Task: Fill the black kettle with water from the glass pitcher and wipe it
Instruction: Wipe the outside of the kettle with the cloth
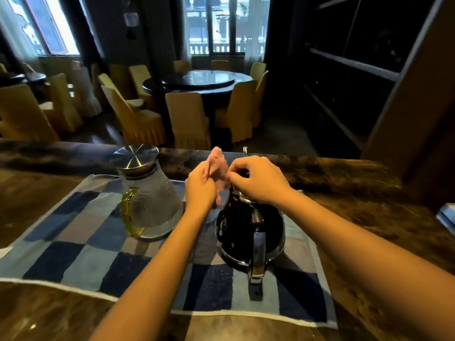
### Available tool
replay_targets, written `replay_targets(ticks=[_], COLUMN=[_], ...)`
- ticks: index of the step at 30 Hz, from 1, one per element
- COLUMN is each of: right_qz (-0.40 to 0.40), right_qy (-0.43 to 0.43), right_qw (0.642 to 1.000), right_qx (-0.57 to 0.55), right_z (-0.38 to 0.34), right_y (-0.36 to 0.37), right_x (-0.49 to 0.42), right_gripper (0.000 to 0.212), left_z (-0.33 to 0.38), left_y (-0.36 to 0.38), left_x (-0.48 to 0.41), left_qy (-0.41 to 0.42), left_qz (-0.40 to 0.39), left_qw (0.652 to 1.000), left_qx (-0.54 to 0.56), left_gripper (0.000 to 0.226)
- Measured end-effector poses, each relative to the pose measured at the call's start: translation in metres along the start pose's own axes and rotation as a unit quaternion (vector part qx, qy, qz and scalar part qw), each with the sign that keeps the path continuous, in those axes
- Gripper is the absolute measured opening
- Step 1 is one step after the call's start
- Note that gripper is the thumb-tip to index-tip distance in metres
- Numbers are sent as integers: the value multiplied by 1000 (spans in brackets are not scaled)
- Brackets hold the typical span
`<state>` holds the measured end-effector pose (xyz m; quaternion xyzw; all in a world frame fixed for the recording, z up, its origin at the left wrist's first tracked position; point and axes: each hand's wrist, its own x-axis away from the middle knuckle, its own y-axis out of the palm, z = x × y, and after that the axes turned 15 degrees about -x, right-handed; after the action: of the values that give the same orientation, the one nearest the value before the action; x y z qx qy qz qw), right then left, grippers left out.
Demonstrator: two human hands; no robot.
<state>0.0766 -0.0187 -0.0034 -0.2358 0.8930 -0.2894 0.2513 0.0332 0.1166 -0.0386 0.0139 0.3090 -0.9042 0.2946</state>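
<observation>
The black kettle [242, 236] stands upright on a blue checked mat [81, 257], its handle pointing toward me. A pink cloth [217, 166] is bunched above the kettle's left shoulder. My left hand [199, 189] grips the cloth against the kettle's upper left side. My right hand [258, 179] rests on the kettle's top with fingers curled, pinching the cloth's edge near the lid. The glass pitcher [150, 205], ribbed with a steel lid and a yellow-green handle, stands on the mat to the left of the kettle, apart from both hands.
The mat lies on a dark marbled counter [369, 193]. Beyond the counter are a round dark dining table [197, 82] and several chairs in yellow covers. Dark shelving [357, 70] rises at the right.
</observation>
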Motion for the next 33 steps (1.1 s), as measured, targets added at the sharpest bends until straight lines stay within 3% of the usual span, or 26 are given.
replay_targets(ticks=[2,4,7,10,19,21,23,25,27,31,33], right_qz=[5,8,10,13,28,40,36,25,18,16,14], right_qy=[6,12,12,10,19,15,10,2,-7,-8,-17], right_qw=[1000,1000,1000,1000,999,999,999,1000,999,999,999], right_qx=[2,3,3,-6,-27,-21,-7,12,26,27,26], right_z=[1,1,1,-4,-7,-5,-4,-3,-1,2,2], right_y=[0,0,0,-1,1,1,0,0,1,1,0], right_x=[-1,-1,-1,0,-1,-1,-2,-2,-3,-3,-2], right_gripper=[17,17,23,36,45,44,44,39,37,36,36], left_z=[-7,-11,-28,-55,-41,-34,-31,-40,-44,-36,-25], left_y=[11,24,39,49,11,15,23,40,50,46,46], left_x=[-14,-17,-10,-6,29,17,15,27,55,95,83], left_qy=[38,61,-12,-87,27,21,49,108,133,103,122], left_qz=[-63,-194,-317,-301,-311,-292,-269,-186,-127,-95,-85], left_qw=[997,979,946,924,889,909,949,976,981,984,980], left_qx=[-18,-2,72,218,334,298,156,42,67,113,133], left_gripper=[20,22,28,44,59,57,55,42,42,63,58])
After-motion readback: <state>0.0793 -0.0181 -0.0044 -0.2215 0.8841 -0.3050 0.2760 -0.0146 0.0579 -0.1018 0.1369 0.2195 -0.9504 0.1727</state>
